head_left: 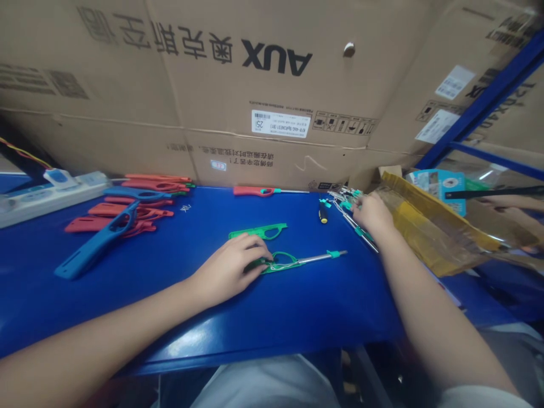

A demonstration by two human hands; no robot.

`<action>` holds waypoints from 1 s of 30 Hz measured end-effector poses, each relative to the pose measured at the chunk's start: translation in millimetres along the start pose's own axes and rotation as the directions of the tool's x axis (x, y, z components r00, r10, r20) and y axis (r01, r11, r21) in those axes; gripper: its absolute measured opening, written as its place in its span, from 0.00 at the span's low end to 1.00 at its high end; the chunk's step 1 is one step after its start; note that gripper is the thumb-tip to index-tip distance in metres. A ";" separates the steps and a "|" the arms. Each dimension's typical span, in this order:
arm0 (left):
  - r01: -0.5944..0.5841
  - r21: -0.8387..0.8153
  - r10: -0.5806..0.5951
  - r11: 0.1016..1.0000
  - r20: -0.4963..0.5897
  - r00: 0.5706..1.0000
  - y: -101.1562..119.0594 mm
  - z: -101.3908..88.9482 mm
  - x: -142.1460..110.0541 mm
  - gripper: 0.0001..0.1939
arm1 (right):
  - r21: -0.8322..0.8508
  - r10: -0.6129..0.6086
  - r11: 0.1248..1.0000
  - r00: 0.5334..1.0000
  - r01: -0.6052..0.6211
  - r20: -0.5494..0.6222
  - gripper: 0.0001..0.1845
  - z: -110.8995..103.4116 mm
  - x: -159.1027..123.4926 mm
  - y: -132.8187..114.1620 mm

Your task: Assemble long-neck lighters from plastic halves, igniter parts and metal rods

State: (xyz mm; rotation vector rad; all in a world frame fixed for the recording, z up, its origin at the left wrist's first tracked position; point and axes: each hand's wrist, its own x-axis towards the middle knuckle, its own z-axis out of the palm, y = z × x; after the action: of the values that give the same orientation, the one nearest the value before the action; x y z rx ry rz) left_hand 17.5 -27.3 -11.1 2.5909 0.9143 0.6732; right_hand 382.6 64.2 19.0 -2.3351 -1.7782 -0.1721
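Observation:
My left hand (pixel 227 269) lies over the handle end of a green plastic utility lighter (pixel 283 263), its fingers gripping the body, with thin wire looped at the opening. Its metal nozzle (pixel 317 259) points right. Just above sits a loose green lighter housing (pixel 258 230). My right hand (pixel 372 214) closes on a bunch of metal lighter tubes with teal fittings (pixel 349 207), which fan out across the blue table (pixel 178 317). A black-and-yellow screwdriver handle (pixel 323 213) stands next to them.
Red and blue lighter housings (pixel 114 218) lie piled at the left, behind them a power strip (pixel 51 195). A red lighter (pixel 255 191) lies at the far edge. Cardboard boxes (pixel 238 73) form the back wall. A yellow bag (pixel 429 221) and a co-worker's hand (pixel 510 203) are at right.

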 end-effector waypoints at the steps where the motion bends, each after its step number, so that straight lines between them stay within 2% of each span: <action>1: 0.000 -0.003 0.000 1.000 0.000 1.000 0.5 0.0 0.0 0.10 | 0.011 -0.022 1.000 1.000 0.022 -0.004 0.10 -2.8 -2.0 -2.7; 4: 0.008 -0.009 -0.008 1.000 -0.002 1.000 2.4 0.3 0.1 0.10 | 0.072 -0.141 0.988 0.989 0.138 0.047 0.08 -9.2 -10.8 -15.1; 6: 0.012 -0.016 -0.012 1.000 -0.002 1.000 3.5 1.0 0.6 0.10 | 0.148 -0.296 0.949 0.948 0.278 0.119 0.07 -10.7 -19.6 -25.9; 8: 0.014 -0.026 -0.014 1.000 -0.002 1.000 4.1 2.1 1.1 0.11 | 0.254 -0.505 0.852 0.845 0.457 0.173 0.07 -10.0 -29.2 -36.0; 10: 0.011 -0.031 -0.012 0.999 -0.005 1.000 4.2 3.4 1.4 0.12 | 0.328 -0.654 0.744 0.736 0.583 0.177 0.07 -7.3 -37.0 -42.9; 11: 0.008 -0.032 -0.008 0.999 -0.008 1.000 4.1 4.1 1.4 0.12 | 0.340 -0.691 0.710 0.702 0.617 0.170 0.06 -5.6 -39.7 -44.9; 12: 0.003 -0.031 -0.003 1.000 -0.010 1.000 4.0 4.7 1.3 0.11 | 0.336 -0.704 0.698 0.692 0.632 0.161 0.06 -3.7 -41.5 -45.9; 16: -0.002 -0.040 0.001 0.999 -0.011 1.000 4.9 5.7 0.7 0.09 | 0.290 -0.704 0.700 0.697 0.653 0.132 0.08 2.1 -43.5 -45.0; 20: 0.017 -0.059 -0.017 0.998 -0.005 1.000 7.4 3.8 1.0 0.07 | 0.248 -0.670 0.733 0.734 0.633 0.110 0.17 1.9 -45.1 -44.4; 24: 0.023 -0.065 -0.024 0.998 -0.013 1.000 8.0 2.0 1.7 0.07 | 0.210 -0.613 0.786 0.776 0.581 0.149 0.24 -2.3 -44.8 -44.6; 30: 0.024 -0.033 -0.024 0.999 0.001 1.000 8.1 4.0 1.4 0.11 | 0.106 -0.536 0.844 0.826 0.525 0.174 0.23 -5.2 -39.0 -40.5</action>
State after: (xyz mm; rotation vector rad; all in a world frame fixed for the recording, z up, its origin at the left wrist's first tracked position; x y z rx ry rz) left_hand 24.7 -33.0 -10.5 2.5467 0.9247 0.6750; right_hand 333.3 36.7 19.3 -1.8077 -2.4662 0.0326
